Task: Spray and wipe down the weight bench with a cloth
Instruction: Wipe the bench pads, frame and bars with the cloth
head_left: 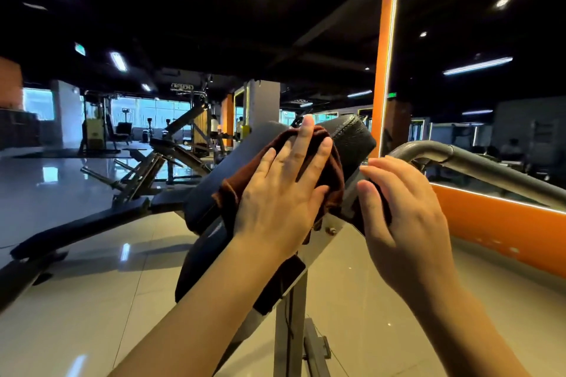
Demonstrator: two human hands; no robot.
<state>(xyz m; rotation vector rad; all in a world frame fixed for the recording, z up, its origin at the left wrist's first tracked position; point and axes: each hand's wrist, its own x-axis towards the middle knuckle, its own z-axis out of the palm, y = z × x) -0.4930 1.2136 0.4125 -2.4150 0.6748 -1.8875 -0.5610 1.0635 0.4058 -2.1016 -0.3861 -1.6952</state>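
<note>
The black padded vinyl weight bench (352,136) on its grey metal frame tilts up at centre, its top pad ahead of both hands. A brown terry cloth (329,174) lies draped over the pad, pinned beneath the left hand (284,190), whose straight, spread fingers press flat on it. The right hand (401,211) curls around the pad's right edge, gripping it just beside the cloth.

Brown cloth (329,174) on black pebble-textured pad (352,138). Grey metal bar (477,167); orange mirror frame (381,70). Glossy cream tiled floor (92,285).
</note>
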